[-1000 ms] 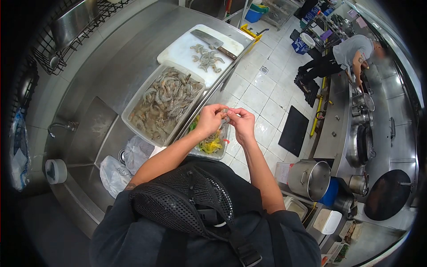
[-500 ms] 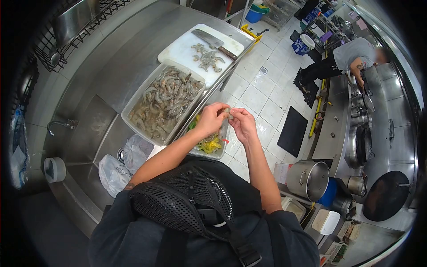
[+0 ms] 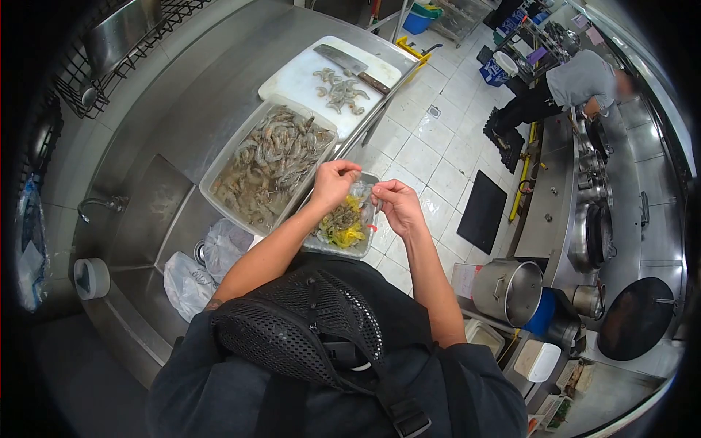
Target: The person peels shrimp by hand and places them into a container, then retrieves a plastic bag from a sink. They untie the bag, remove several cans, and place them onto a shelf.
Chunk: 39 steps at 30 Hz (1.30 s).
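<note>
My left hand (image 3: pixel 336 184) is pinched closed above the edge of a waste bin (image 3: pixel 358 252) that holds shells and yellow scraps; what its fingers hold is too small to tell. To its right, my right hand (image 3: pixel 396 204) pinches a small shrimp (image 3: pixel 376 198). The hands are apart. A tub of unpeeled shrimp (image 3: pixel 274 157) lies left of my left hand. Beyond it, a white cutting board (image 3: pixel 292 73) carries a cleaver (image 3: pixel 343 60) and a small pile of shrimp (image 3: pixel 341 93).
Plastic bags (image 3: pixel 186 281) lie in the steel sink area near a faucet (image 3: pixel 102 206). On the right are a large pot (image 3: pixel 507 292), a black floor mat (image 3: pixel 482 212) and a stove counter (image 3: pixel 549 197), where another person (image 3: pixel 580 80) bends over.
My hands have moved apart from their shared pinch, the left one shifting left and up. More of the bin shows between them. The other person's arms and body have shifted at the stove.
</note>
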Each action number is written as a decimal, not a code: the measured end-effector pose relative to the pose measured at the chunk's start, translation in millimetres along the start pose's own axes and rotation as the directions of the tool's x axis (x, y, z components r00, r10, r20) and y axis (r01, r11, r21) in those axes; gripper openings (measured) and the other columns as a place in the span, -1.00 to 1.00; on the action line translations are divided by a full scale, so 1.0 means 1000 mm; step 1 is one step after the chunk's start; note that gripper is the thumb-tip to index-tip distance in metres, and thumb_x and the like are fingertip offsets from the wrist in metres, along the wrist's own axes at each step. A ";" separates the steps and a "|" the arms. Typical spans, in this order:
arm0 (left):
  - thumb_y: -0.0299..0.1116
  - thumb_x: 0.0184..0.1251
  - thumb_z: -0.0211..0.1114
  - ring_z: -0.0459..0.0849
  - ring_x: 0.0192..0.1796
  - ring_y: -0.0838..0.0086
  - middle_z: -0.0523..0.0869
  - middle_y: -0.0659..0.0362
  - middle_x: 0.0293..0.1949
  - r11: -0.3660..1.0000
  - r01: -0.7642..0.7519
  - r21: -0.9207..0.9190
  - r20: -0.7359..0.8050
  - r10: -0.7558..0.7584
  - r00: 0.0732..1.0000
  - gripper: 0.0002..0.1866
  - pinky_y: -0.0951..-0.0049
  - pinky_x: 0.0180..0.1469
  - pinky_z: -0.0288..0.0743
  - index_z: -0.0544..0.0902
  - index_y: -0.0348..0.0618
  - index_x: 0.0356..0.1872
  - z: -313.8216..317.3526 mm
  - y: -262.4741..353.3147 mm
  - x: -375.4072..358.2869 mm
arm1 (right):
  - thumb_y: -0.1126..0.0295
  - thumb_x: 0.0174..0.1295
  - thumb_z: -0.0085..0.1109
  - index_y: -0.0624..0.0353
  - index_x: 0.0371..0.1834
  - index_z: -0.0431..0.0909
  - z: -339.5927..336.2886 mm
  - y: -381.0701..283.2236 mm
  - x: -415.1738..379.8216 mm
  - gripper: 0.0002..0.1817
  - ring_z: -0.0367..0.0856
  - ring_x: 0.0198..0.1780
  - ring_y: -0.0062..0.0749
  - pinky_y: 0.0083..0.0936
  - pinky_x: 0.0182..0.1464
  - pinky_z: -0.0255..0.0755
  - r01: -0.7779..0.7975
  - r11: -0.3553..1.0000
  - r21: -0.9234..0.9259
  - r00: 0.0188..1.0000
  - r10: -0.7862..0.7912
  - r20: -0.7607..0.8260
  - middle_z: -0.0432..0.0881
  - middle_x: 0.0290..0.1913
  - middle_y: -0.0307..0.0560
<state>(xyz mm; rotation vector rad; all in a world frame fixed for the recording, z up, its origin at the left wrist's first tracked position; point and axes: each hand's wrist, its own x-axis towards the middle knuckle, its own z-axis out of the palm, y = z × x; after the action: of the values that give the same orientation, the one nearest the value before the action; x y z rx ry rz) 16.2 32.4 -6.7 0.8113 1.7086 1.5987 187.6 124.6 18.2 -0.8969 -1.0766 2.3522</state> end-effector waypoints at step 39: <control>-0.48 0.48 0.26 0.69 -0.21 0.46 0.76 0.09 -0.19 0.969 -0.234 -0.082 0.107 0.242 0.964 -0.75 0.44 -0.09 0.56 0.75 -0.30 0.07 0.013 0.015 -0.021 | 0.57 0.39 0.27 0.28 -0.05 0.65 0.018 0.007 0.006 -0.87 0.70 -0.14 -0.45 -0.50 0.03 0.63 0.135 0.985 0.110 0.989 -0.127 -0.074 0.74 -0.11 -0.07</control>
<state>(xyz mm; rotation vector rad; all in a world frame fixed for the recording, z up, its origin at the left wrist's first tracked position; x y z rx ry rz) 39.2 24.5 9.1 1.0876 1.5111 1.7208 170.2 114.8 19.7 -0.8313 -0.9348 2.2350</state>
